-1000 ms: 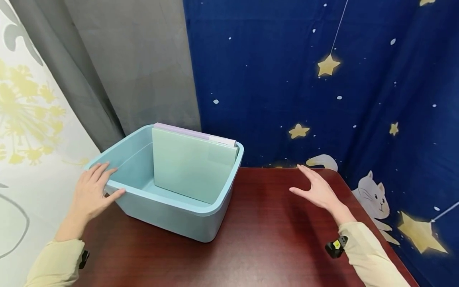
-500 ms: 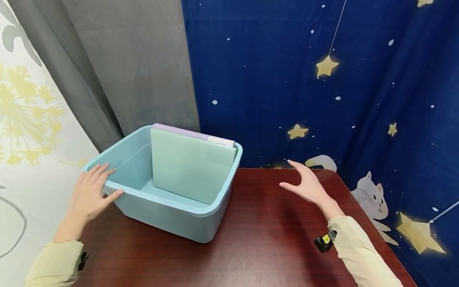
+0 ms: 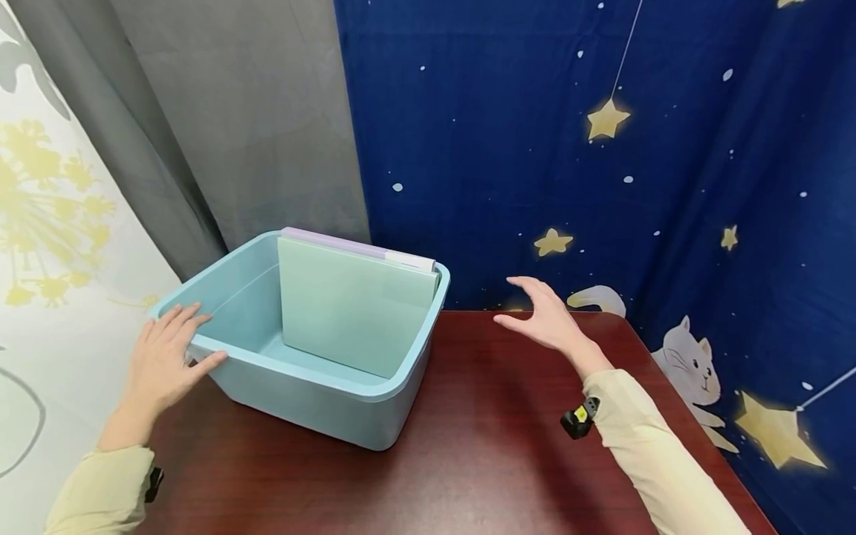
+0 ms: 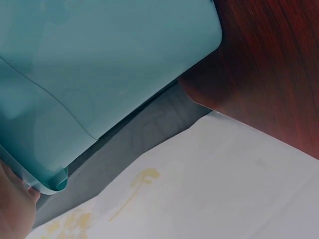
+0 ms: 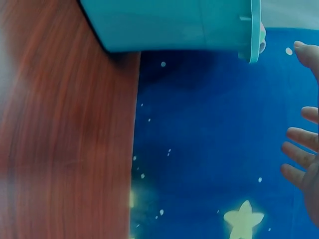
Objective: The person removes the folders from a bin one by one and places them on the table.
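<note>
Tub, blue (image 3: 314, 401), mouth upward, long axis left-right, right end nearer, on red-brown table (image 3: 481, 446) before grey curtain (image 3: 261, 111) and starry blue curtain (image 3: 481, 148); pale green flat item (image 3: 354, 312) and lilac-and-white flat item (image 3: 334, 244) on edge inside; left hand (image 3: 160, 364) laid loosely over near-left corner, right hand (image 3: 551, 319) spread, unladen, apart.

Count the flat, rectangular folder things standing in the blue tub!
2 that I can see: a pale-green flat folder thing in front and a lilac-and-white one behind it, inside the light-blue plastic tub. More could be hidden there.
</note>
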Action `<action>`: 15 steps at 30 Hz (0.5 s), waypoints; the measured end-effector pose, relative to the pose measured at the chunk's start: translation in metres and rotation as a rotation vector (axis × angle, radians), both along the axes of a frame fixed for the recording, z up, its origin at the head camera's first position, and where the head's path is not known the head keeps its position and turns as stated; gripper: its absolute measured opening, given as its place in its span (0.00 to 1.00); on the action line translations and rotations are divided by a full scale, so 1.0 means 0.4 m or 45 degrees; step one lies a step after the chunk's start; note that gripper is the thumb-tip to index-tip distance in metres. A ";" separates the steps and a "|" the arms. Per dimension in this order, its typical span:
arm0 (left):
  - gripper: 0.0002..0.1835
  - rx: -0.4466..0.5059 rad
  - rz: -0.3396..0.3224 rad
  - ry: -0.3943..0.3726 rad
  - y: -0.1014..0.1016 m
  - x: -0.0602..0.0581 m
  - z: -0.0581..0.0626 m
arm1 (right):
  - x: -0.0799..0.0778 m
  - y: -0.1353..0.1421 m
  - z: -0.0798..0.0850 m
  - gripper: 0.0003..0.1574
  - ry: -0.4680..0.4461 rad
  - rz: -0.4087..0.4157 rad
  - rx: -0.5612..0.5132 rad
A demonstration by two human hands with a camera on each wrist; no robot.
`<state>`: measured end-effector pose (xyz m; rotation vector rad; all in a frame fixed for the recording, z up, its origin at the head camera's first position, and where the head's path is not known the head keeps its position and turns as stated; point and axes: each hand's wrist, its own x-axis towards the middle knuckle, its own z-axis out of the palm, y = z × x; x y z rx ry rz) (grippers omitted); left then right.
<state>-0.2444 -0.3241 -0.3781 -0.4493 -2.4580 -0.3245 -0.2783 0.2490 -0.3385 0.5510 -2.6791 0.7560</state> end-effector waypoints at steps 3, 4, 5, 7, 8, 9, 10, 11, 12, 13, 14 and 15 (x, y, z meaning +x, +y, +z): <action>0.36 0.003 0.003 -0.007 0.002 0.001 0.002 | -0.011 -0.020 0.011 0.46 0.024 0.014 0.009; 0.36 0.006 0.002 -0.007 0.002 0.001 0.003 | -0.015 -0.027 0.013 0.46 0.029 0.022 0.010; 0.36 0.009 0.000 -0.005 0.003 0.000 0.003 | -0.017 -0.033 0.016 0.46 0.032 0.028 0.013; 0.36 0.015 -0.004 0.003 0.003 -0.001 0.002 | -0.020 -0.045 0.022 0.46 0.037 0.038 0.023; 0.36 0.020 -0.008 0.007 0.003 -0.001 0.001 | -0.022 -0.050 0.025 0.46 0.036 0.043 0.025; 0.36 0.023 -0.011 0.009 0.002 -0.002 0.000 | -0.023 -0.055 0.028 0.46 0.032 0.046 0.030; 0.36 0.025 -0.013 0.011 0.002 -0.003 -0.001 | -0.024 -0.060 0.031 0.46 0.029 0.048 0.031; 0.36 0.029 -0.016 0.013 0.001 -0.004 -0.002 | -0.025 -0.065 0.034 0.46 0.024 0.051 0.032; 0.36 0.031 -0.018 0.014 0.000 -0.005 -0.003 | -0.026 -0.069 0.036 0.46 0.017 0.052 0.032; 0.35 0.034 -0.021 0.014 -0.001 -0.006 -0.004 | -0.028 -0.074 0.038 0.46 0.010 0.053 0.030; 0.35 0.038 -0.024 0.014 -0.002 -0.006 -0.005 | -0.030 -0.078 0.040 0.46 0.002 0.055 0.027; 0.35 0.040 -0.025 0.014 -0.003 -0.006 -0.006 | -0.032 -0.082 0.041 0.46 -0.002 0.056 0.023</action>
